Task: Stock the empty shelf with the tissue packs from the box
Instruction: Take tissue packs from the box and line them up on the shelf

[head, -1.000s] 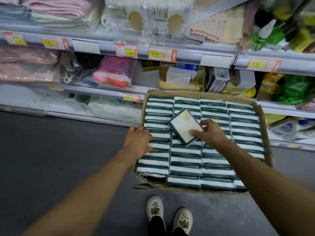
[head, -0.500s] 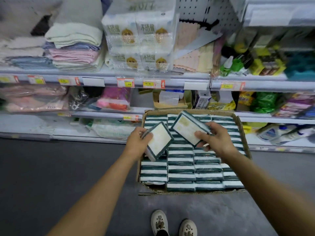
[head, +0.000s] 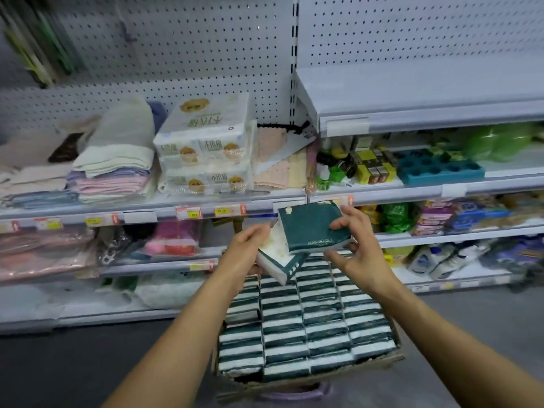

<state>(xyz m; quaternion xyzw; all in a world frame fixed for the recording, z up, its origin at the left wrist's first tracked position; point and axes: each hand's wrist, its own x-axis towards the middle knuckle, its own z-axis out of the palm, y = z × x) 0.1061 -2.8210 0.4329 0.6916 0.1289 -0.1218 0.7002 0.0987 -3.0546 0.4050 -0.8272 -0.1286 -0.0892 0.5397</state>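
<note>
Two tissue packs are lifted above the box [head: 309, 378]: the right hand [head: 351, 251] pinches the green pack [head: 312, 228], the left hand [head: 244, 248] apparently grips the white pack [head: 276, 260]. Next comes carrying both up onto the empty shelf [head: 426, 92].

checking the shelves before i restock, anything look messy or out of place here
On the towel shelf, a white strip leans slanted across the pink cloths beside the toilet paper packs, as if it came loose. The folded towels are stacked unevenly. The tissue packs in the box sit in tidy rows.
</note>
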